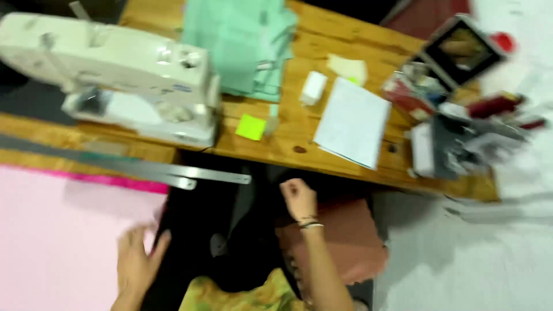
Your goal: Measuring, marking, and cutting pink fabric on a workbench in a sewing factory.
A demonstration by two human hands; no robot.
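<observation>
A: Pink sheet (57, 242) fills the lower left of the frame. My left hand (137, 262) lies at its right edge, fingers spread and flat, gripping nothing.

B: And your right hand?

A: My right hand (298, 197) sits near the middle of the frame, curled into a loose fist, bands at the wrist. Motion blur; I cannot tell whether anything is inside it. It hangs over the dark gap just below the tabletop (322, 40) edge, with a reddish-brown cushion (345, 242) beside the forearm.

B: What lies between the hands?

A: Long metal ruler (167, 170), running from the left edge toward the centre, its end just above the pink sheet's upper right corner.

B: On the tabletop?

A: White sewing machine (121, 75) upper left. Folded mint-green cloth (242, 43) top centre. Small lime-green square note (251, 126) just right of the machine's base. White paper sheets (352, 122) right of centre, a small white block (314, 87) just above-left of them. Blurred clutter of boxes and spools (461, 115) at the right end.
</observation>
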